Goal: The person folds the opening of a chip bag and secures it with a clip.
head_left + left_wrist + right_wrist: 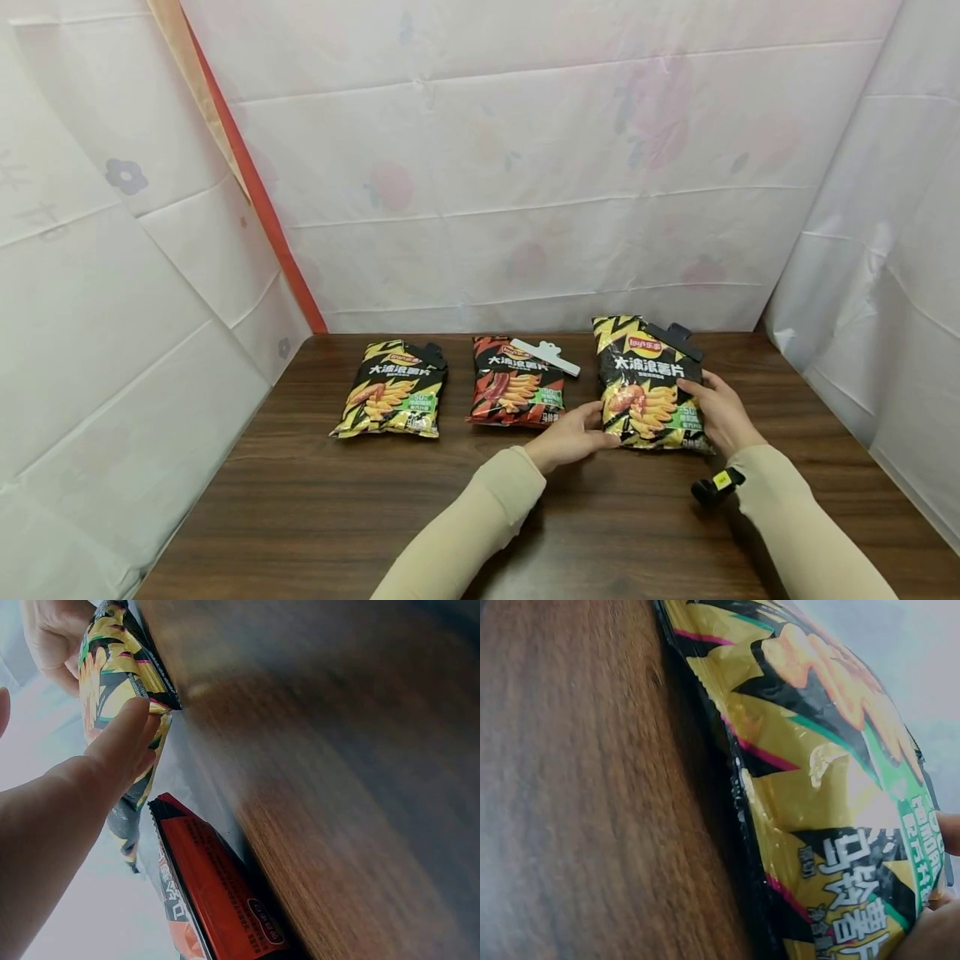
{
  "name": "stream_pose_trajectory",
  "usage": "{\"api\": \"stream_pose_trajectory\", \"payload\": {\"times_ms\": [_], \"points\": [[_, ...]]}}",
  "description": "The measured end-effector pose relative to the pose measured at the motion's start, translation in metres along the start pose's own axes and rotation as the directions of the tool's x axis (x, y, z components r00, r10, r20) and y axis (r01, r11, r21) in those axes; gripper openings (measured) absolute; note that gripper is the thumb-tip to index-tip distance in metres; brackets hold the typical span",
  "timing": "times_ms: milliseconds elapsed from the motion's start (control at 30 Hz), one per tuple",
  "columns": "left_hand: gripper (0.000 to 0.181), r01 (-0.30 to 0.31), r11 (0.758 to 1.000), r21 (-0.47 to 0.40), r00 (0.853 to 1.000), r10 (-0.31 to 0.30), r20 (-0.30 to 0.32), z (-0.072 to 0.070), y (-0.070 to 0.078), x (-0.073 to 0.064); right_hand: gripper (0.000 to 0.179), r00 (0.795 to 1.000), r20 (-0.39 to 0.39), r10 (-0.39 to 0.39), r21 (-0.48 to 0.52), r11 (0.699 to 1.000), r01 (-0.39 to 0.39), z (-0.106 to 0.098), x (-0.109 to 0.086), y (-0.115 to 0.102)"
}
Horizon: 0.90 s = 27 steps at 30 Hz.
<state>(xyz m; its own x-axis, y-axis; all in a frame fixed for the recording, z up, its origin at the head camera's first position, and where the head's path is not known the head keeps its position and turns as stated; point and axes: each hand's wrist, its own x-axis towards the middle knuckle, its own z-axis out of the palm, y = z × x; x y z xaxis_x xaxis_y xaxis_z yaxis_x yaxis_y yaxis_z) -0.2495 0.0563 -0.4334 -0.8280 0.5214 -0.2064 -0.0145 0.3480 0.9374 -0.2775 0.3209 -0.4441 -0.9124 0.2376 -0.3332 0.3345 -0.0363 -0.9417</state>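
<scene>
A yellow-and-black bag of chips (637, 408) is at the right of the table in the head view, with a black clip (675, 340) across its top right corner. My left hand (573, 433) holds its lower left edge, thumb in front. On the opposite side my right hand (723, 412) grips the right edge, thumb on the printed front. In the left wrist view the same bag of chips (112, 671) is between both hands. Close up in the right wrist view, the bag's lower seam is close over the wood, with fingers (934, 930) at its side.
Left of the hands lies a red bag of chips (516, 392) with a white clip (546, 356) at its top. Farther left is another yellow-and-black bag (390, 396) with a black clip (426, 354). White curtains (525, 167) stand around the dark wooden table (337, 517).
</scene>
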Motion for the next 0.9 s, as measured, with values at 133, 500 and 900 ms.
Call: {"api": "stream_pose_trajectory", "payload": {"times_ms": [133,500,900], "points": [[0.075,0.003,1.0,-0.006,1.0,-0.003,0.003,0.001,0.0,0.001,0.079,1.0,0.015,0.011,-0.039,0.999,-0.01,0.001,0.002,-0.001],[0.074,-0.007,1.0,-0.024,1.0,0.007,-0.002,0.0,-0.001,0.002,0.075,1.0,-0.015,0.004,-0.134,0.991,-0.006,0.006,0.009,0.0],[0.072,0.0,0.999,-0.049,1.0,0.001,0.017,-0.001,-0.002,0.002,0.075,0.998,-0.045,0.044,-0.158,0.986,-0.051,0.006,0.011,0.0]]}}
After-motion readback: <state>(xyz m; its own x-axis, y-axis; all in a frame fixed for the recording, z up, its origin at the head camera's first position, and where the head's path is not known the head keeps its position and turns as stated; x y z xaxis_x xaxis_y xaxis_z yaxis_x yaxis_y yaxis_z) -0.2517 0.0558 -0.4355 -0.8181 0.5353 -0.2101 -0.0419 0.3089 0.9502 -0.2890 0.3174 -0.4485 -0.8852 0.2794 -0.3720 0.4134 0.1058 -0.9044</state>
